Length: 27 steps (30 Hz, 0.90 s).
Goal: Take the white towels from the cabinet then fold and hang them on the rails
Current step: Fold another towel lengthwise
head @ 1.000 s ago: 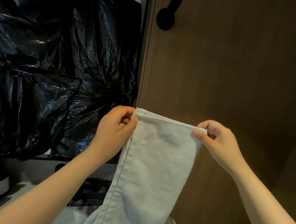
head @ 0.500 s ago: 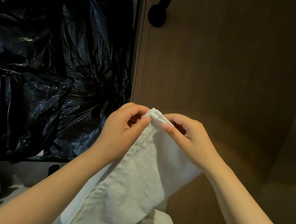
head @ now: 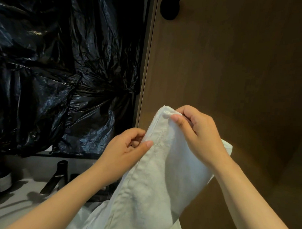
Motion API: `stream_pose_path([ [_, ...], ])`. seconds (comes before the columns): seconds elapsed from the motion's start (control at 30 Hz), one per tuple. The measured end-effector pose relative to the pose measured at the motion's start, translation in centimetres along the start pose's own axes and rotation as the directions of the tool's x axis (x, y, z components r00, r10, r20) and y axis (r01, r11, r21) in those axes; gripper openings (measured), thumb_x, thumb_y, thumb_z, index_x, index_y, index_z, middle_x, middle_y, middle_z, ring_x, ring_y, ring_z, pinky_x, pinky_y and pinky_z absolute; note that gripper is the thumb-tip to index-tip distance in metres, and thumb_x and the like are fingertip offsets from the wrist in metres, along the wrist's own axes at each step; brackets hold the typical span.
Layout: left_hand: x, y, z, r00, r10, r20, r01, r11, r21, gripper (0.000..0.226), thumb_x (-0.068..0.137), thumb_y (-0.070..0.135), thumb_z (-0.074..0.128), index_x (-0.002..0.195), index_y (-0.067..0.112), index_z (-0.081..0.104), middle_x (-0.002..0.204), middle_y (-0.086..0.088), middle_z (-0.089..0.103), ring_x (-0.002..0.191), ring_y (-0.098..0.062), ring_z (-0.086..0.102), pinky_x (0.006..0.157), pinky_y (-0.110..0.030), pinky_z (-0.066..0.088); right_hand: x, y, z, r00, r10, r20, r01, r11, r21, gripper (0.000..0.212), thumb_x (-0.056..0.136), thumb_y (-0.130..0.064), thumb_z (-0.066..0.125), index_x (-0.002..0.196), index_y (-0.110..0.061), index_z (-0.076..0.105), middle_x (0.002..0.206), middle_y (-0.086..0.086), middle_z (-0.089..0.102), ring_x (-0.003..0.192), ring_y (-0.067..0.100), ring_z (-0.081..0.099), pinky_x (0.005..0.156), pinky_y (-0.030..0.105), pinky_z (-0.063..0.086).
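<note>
A white towel [head: 154, 179] hangs folded lengthwise in front of me, held up in the air before a brown wooden panel [head: 225, 69]. My right hand [head: 199, 133] pinches the joined top corners of the towel between thumb and fingers. My left hand [head: 126, 153] sits lower and pinches the towel's left hemmed edge a short way down. The towel's lower part drops out of view at the bottom. No rail is fully visible; a black round mount [head: 169, 7] shows at the top of the panel.
Crumpled black plastic sheeting [head: 62, 68] covers the area to the left. Below it a light counter [head: 24, 195] carries a black tap [head: 57, 176] and small containers at the far left edge. More white cloth [head: 91, 220] lies beneath the towel.
My hands brought the towel's two top corners together. My right hand now holds both corners higher, and my left hand has slid down along the left edge.
</note>
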<state>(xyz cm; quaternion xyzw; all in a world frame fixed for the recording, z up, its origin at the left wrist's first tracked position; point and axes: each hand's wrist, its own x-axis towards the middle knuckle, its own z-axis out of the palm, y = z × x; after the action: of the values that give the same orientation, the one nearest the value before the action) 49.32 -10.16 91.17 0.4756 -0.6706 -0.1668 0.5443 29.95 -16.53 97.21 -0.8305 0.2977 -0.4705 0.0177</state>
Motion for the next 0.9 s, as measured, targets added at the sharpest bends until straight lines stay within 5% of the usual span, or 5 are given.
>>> stream_pose_path([
  [0.33,-2.8,-5.5,2.0,0.994,-0.055,0.097,0.044,0.993,0.112,0.043,0.093,0.056,0.037,0.090,0.020,0.059,0.091,0.004,0.055,0.085,-0.008,0.055,0.073,-0.013,0.043,-0.5,0.5,-0.6,0.998,0.027,-0.064,-0.030,0.998,-0.058,0.026,0.097,-0.045,0.046,0.089,-0.025,0.061,0.077,-0.018,0.058,0.078,0.006,0.058,0.062,0.020,0.048],
  [0.47,-4.2,-7.6,2.7,0.987,-0.086,0.136,0.067,0.988,0.139,0.053,0.090,0.070,0.021,0.101,0.027,0.050,0.100,0.008,0.051,0.092,-0.007,0.054,0.082,-0.023,0.045,-1.2,0.6,-0.6,0.994,0.073,-0.079,-0.075,0.997,-0.021,0.019,0.097,-0.042,0.048,0.089,-0.029,0.059,0.078,-0.023,0.056,0.082,0.000,0.057,0.063,0.005,0.041],
  [0.6,-4.9,-8.4,3.4,0.982,-0.161,0.101,0.148,0.981,0.125,0.060,0.081,0.076,0.023,0.088,0.020,0.042,0.085,-0.009,0.052,0.071,-0.016,0.049,0.068,-0.036,0.045,-2.1,1.0,-0.3,0.990,0.117,-0.084,-0.119,0.993,-0.016,0.018,0.098,-0.040,0.049,0.090,-0.029,0.060,0.080,-0.023,0.056,0.083,-0.002,0.056,0.063,0.002,0.039],
  [0.73,-5.4,-8.1,3.8,0.987,-0.140,0.084,0.133,0.987,0.086,0.033,0.087,0.068,0.034,0.087,0.035,0.037,0.069,0.007,0.049,0.058,-0.004,0.043,0.054,-0.022,0.035,-2.9,1.4,-0.2,0.980,0.160,-0.118,-0.158,0.987,0.024,0.019,0.099,-0.036,0.049,0.088,-0.025,0.061,0.078,-0.018,0.057,0.081,-0.003,0.056,0.063,0.002,0.039],
  [0.9,-6.2,-7.4,4.1,0.960,-0.137,0.245,0.107,0.986,0.132,0.055,0.072,0.089,0.026,0.113,0.053,0.034,0.111,0.030,0.053,0.099,0.012,0.052,0.078,-0.014,0.045,-3.6,1.8,0.0,0.971,0.195,-0.136,-0.188,0.980,0.065,0.020,0.100,-0.033,0.049,0.084,-0.025,0.059,0.074,-0.017,0.055,0.076,-0.004,0.055,0.061,0.002,0.038],
])
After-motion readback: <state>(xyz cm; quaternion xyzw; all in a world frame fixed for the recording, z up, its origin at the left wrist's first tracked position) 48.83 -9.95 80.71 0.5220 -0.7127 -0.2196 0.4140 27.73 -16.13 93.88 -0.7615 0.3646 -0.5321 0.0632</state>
